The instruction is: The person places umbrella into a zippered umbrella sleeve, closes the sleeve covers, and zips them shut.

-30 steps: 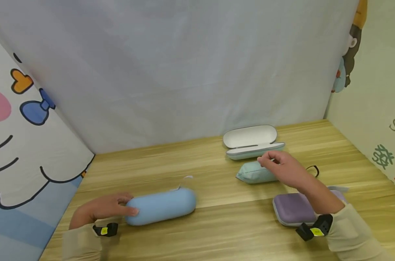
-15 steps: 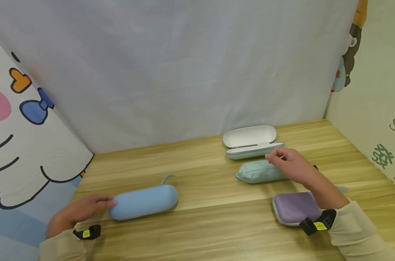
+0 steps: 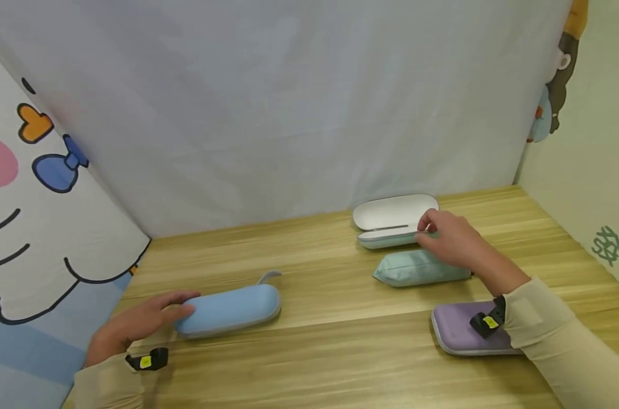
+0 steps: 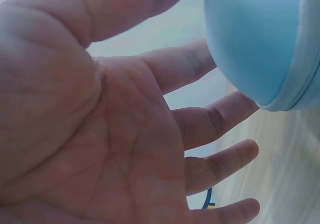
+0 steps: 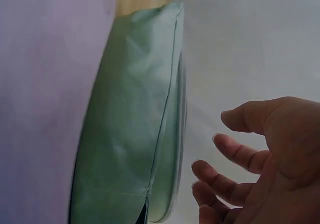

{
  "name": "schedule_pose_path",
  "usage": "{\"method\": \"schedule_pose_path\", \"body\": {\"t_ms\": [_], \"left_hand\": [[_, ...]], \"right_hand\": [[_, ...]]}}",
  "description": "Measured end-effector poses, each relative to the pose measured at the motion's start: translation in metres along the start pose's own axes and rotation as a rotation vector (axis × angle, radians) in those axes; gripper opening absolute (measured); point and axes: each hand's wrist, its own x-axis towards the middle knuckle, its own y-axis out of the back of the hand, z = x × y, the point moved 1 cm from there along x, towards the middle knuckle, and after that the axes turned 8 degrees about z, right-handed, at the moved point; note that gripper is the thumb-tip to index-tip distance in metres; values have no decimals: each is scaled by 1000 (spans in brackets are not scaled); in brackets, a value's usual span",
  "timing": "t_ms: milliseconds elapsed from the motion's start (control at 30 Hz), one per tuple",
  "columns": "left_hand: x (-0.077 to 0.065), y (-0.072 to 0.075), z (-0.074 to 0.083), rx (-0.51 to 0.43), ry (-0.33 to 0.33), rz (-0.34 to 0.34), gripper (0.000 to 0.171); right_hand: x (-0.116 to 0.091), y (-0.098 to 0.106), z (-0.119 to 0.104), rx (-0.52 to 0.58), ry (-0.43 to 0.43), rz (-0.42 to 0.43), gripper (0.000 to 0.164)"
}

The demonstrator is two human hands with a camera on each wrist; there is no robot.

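My left hand (image 3: 140,324) holds the left end of a light blue zipped case (image 3: 237,304) between thumb and fingers. In the left wrist view the blue case (image 4: 255,39) overlaps the tips of the index and middle fingers, while the other fingers stretch out beside it. My right hand (image 3: 452,238) hovers at the right end of an open hard glasses case (image 3: 386,238), white inside and mint outside. The right wrist view shows that hand (image 5: 260,169) with fingers loosely bent and nothing held. A mint-green pouch (image 3: 416,270) lies just below the right hand.
A purple zipped case (image 3: 460,329) lies at the right, partly covered by the right wrist and sleeve. All items rest on a wood-grain table (image 3: 329,352). A grey cloth backdrop (image 3: 289,125) stands behind, with printed panels (image 3: 33,244) at both sides.
My left hand has drawn the blue case leftward, and its fingers now reach further over the end. The right hand has moved from the mint pouch up to the open glasses case.
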Motion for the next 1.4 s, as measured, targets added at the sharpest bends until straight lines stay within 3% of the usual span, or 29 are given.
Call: {"method": "schedule_pose_path", "body": {"t_ms": [200,367,567,733,967,1200,1400], "left_hand": [[3,-2,2,17,-21,3,58],[3,-3,3,18,-27,4,57],[2,-3,4,6,-28,7,58],[2,-3,5,7,-30,9,57],[0,-2,11,7,-66,39,56],[1,-4,29,28,-196,144,54],[11,-26,68,39,-302,219,53]], "right_hand": [[9,-7,4,-235,55,-2,33],[14,-9,5,-337,63,-27,27],[19,-11,3,-391,79,1,13],[20,-13,0,-414,115,40,12],[11,-10,-15,-384,191,168,7],[-16,-5,-57,-355,373,272,9],[-48,-15,-90,-355,538,314,13]]}}
